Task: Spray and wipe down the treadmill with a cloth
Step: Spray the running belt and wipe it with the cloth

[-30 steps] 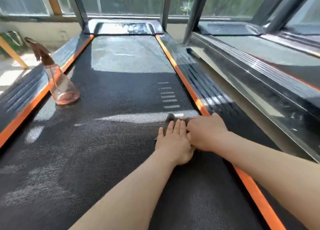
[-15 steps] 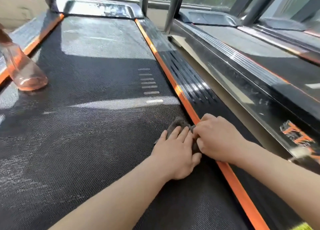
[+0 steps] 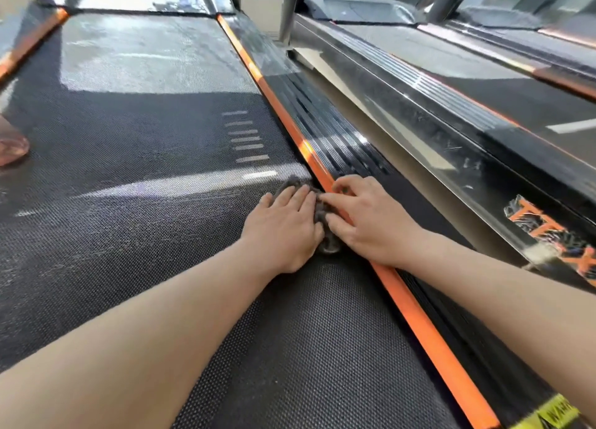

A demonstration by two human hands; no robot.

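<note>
Two hands: both on the cloth [image 3: 321,214], at the belt-side edge of the orange strip [image 3: 416,312]. Looks like a wipe stroke in progress.
Left hand [image 3: 283,232]: grip spread flat, fingers straight on top of the cloth, just belt-side of the strip. The palm loads it into the weave.
Right hand [image 3: 367,219]: straddles the strip. Grip looks pinched, thumb and forefinger on the cloth's bunched edge. Likely steering it along the seam.
Cloth: dark grey, bunched, mostly hidden under both hands, touching the strip.
Belt [image 3: 145,170]: pale streaks left of the strip. Wet or dusty, can't tell.
Side rail [image 3: 342,144]: ribbed, right of the strip and touching it. Probably next.
Spray bottle [image 3: 11,144]: well left of the strip at the frame edge, only the base shows. Parked clear of the wipe path.
Neighbour treadmill [image 3: 483,106]: farther right of the strip, not involved.
</note>
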